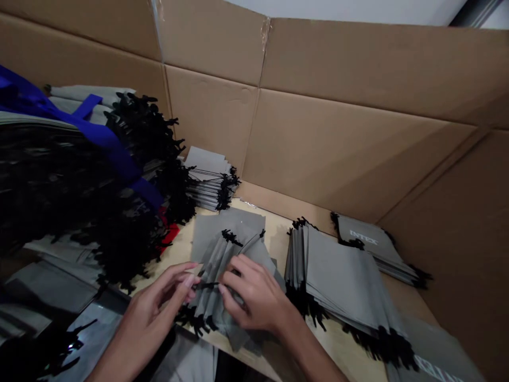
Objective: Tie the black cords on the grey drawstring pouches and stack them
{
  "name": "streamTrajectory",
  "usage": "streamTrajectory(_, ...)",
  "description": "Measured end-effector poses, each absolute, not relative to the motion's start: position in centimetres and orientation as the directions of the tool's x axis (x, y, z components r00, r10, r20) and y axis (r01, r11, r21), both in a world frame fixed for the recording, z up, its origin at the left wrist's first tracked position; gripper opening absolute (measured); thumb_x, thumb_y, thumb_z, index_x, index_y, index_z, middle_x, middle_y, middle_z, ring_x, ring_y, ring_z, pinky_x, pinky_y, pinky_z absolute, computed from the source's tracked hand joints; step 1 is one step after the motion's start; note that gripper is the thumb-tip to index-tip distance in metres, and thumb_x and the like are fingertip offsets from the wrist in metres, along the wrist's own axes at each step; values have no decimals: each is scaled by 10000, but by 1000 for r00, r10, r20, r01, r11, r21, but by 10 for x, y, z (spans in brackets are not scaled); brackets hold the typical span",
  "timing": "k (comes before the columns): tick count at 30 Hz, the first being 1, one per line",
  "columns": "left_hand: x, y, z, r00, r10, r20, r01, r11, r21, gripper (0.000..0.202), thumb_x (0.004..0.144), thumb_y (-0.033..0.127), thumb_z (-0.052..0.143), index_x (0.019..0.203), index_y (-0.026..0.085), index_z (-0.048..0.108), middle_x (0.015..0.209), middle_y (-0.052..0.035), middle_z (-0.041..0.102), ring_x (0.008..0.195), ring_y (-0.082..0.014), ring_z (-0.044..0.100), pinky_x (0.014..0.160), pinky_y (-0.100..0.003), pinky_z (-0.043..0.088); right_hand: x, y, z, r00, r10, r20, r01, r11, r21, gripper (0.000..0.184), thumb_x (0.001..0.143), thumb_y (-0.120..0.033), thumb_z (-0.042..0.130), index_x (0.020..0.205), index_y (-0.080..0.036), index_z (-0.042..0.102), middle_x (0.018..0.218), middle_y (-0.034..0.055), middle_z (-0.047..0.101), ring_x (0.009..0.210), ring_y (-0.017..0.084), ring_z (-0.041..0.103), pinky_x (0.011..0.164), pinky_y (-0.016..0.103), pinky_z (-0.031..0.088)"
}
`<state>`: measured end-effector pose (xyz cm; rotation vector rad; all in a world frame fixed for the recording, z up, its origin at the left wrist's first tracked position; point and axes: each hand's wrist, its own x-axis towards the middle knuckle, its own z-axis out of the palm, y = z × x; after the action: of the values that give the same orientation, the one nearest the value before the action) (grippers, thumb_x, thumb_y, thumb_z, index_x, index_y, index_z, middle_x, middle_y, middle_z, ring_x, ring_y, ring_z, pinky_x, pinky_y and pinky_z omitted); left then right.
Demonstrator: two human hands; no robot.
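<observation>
A fanned pile of grey drawstring pouches with black cords lies on the wooden tabletop in front of me. My left hand and my right hand meet over its near end. Both pinch a short black cord stretched between their fingertips. The right hand also rests on the top pouches, and its wrist crosses the pile's front edge.
A neat stack of grey pouches lies right of my hands, a printed stack behind it. A tall heap of pouches with black cords and a blue strap fills the left. Cardboard walls close in the back and right.
</observation>
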<state>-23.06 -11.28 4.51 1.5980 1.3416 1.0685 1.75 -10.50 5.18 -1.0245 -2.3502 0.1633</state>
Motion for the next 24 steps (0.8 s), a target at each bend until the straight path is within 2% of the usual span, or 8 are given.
streamTrajectory(3,-240,-126,43,110,976,190,460,-219,860,338,994,546,684,1146,272,811,971,-30,877,787,-214,850,669,-188,652,18,-103,47,-556,730,397,664,677,-316,90,1010,-259,608,975,-233,686,978,54,648,895,218,601,710,319,464)
streamTrajectory(6,-236,-139,42,220,945,242,541,-324,776,249,1012,477,656,985,298,828,893,1,864,768,-196,842,672,-162,630,15,-102,36,-533,767,357,645,641,-415,75,978,-236,660,1042,-246,699,1049,37,673,960,208,655,768,306,509)
streamTrajectory(9,-228,-146,35,303,913,274,594,-406,695,230,1007,428,649,969,322,849,835,15,840,638,-169,803,592,-156,605,14,-102,27,-513,786,345,591,615,-523,144,992,-212,645,1121,-256,692,1141,36,685,1035,204,691,865,303,546)
streamTrajectory(11,-224,-148,26,312,900,303,625,-435,649,209,991,408,666,1006,329,858,810,19,817,543,-155,756,539,-167,591,14,-102,24,-515,791,331,549,601,-581,234,1024,-227,615,1246,-267,678,1248,50,687,1111,215,701,951,322,558)
streamTrajectory(13,-222,-149,16,297,894,335,661,-446,603,183,970,404,703,1043,334,856,838,15,809,551,-161,758,543,-185,600,13,-102,23,-521,802,291,534,572,-622,420,1054,-256,586,1471,-304,592,1445,68,642,1251,244,680,1054,370,547)
streamTrajectory(16,-221,-154,2,276,883,379,707,-454,542,207,933,439,770,1106,339,825,969,-9,826,742,-216,832,609,-227,638,11,-103,22,-523,828,204,572,518,-636,720,1049,-251,577,1705,-404,323,1719,58,440,1461,305,572,1144,456,521)
streamTrajectory(18,-220,-157,-4,265,883,388,733,-446,514,206,942,449,767,1114,338,793,1029,-16,824,852,-245,845,685,-263,662,11,-103,22,-529,833,164,588,499,-636,793,1027,-223,571,1731,-421,264,1788,44,346,1539,329,503,1178,491,502)
streamTrajectory(24,-215,-162,0,255,886,388,790,-422,445,161,982,387,707,1128,330,744,1029,4,791,785,-214,816,676,-273,640,19,-104,18,-532,828,175,545,493,-678,727,956,-151,543,1654,-339,468,1767,43,409,1552,315,503,1261,517,433)
